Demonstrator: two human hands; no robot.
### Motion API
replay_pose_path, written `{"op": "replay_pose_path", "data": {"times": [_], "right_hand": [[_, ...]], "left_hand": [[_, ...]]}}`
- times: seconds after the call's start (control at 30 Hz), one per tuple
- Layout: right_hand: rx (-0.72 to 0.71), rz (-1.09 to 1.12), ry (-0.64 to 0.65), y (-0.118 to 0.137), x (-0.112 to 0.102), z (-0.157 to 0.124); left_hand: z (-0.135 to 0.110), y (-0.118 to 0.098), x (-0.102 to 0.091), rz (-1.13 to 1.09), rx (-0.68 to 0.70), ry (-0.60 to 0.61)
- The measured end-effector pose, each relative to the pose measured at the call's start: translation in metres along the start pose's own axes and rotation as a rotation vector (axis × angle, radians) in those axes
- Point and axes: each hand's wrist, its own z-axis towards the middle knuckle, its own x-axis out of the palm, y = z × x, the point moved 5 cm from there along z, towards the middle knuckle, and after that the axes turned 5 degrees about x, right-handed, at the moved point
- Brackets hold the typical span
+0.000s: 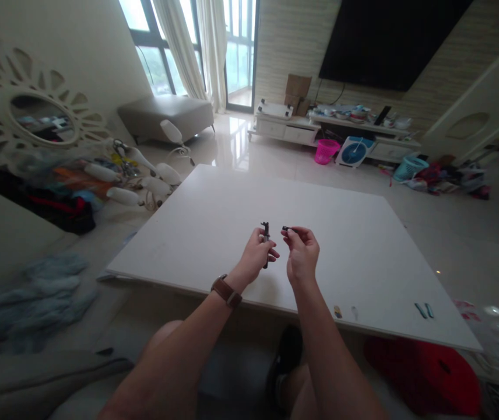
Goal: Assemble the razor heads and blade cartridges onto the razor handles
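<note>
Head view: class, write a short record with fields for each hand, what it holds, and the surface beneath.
left hand: fingers pinch a slim black part, held upright
right hand: fingers pinch a small black piece
gap: the two pieces are close but apart
left wrist: brown-strapped watch
surface: white tabletop, below both hands

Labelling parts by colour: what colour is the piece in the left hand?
The piece is black; head view.

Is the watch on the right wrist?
No, the watch sits on the left wrist, behind the left hand that holds a dark tool.
</note>
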Motion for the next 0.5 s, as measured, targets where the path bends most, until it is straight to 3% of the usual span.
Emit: {"op": "replay_pose_path", "data": {"times": [0.27, 0.5], "right_hand": [[0.143, 0.023, 0.029, -0.016, 0.005, 0.022], [0.163, -0.043, 0.068, -0.019, 0.002, 0.019]], "left_hand": [[0.026, -0.002, -0.001, 0.018, -0.050, -0.029], [0.022, -0.009, 0.001, -0.039, -0.018, -0.020]]}}
